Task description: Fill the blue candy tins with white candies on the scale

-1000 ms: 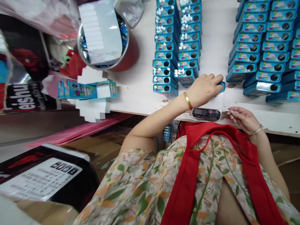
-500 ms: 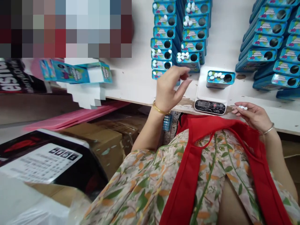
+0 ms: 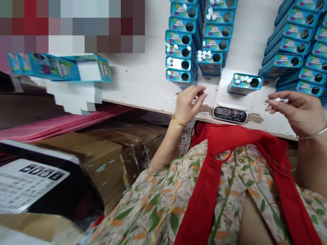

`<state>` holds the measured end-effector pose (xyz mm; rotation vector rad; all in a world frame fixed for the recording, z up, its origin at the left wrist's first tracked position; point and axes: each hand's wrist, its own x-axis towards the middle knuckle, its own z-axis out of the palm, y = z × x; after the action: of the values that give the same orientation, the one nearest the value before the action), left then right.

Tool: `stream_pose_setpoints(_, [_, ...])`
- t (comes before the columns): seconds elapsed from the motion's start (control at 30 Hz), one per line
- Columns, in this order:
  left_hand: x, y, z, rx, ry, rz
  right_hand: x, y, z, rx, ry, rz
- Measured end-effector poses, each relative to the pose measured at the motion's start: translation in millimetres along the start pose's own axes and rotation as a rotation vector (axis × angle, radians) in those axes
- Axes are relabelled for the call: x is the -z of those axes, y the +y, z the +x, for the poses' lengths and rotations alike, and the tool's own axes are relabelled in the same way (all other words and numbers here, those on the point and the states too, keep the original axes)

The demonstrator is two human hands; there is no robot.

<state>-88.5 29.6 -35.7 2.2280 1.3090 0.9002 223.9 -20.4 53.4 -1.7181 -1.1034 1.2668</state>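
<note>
Pinches a few white pellets [image 3: 282,100] between the thumb and fingers of the right hand [image 3: 304,110], out to the right of a white scale [image 3: 221,97] and apart from it. Holds the left hand [image 3: 186,103] over the near edge of the worktop [image 3: 150,68], to the left of the scale, with thumb and forefinger curved toward each other, a narrow gap between their tips and nothing visible in the grip. Wears a gold bangle [image 3: 178,122] on the left wrist and a silver bangle [image 3: 313,135] on the right.

Has a blue tin [image 3: 242,90] standing on the scale's platform, between the two hands and touched by neither. Shows on its top a small cluster of white pellets, just left of a dark round opening. Shows digits on the scale's display [image 3: 223,111], too small to read with certainty.

Has more tins ranged beyond: a left row [image 3: 178,24] ending near the left hand, a middle row [image 3: 217,30] ending just beside the scale, and right-hand rows [image 3: 288,60] behind the right hand. Shows pellets lying on several tops in the left and middle rows.

Has an open blue carton [image 3: 63,68] at far left, beside white cardboard [image 3: 71,97]. Wears a red apron [image 3: 204,190] over a floral garment [image 3: 143,194].
</note>
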Motion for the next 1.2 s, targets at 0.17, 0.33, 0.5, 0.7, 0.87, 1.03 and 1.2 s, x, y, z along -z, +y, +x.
stream_pose_setpoints(0.17, [-7.7,8.1,8.0,-0.051,-0.031,-0.032,-15.1,-34.9,24.1,0.152,-0.066,-0.283])
stream_pose_setpoints(0.33, [-13.1,15.0,12.7,-0.13,-0.034,-0.075,-27.4,-39.1,48.6,0.345,-0.113,-0.658])
stream_pose_setpoints(0.5, [-17.3,21.5,24.0,-0.127,-0.041,0.02,-29.1,-35.3,53.5,0.516,-0.132,-0.842])
stream_pose_setpoints(0.7, [-27.4,30.0,38.2,-0.217,-0.17,0.116,-25.0,-23.9,43.5,0.559,-0.033,-0.86])
stream_pose_setpoints(0.87, [-34.9,36.3,43.0,-0.258,-0.227,0.115,-26.9,-3.8,37.6,0.481,-0.026,-0.762])
stream_pose_setpoints(1.03, [-45.2,50.0,52.4,-0.302,-0.302,0.118,-27.3,1.8,36.3,0.391,-0.034,-0.613])
stream_pose_setpoints(1.2, [-58.6,57.6,61.9,-0.302,-0.343,0.159,-29.2,5.7,41.0,0.353,-0.074,-0.473])
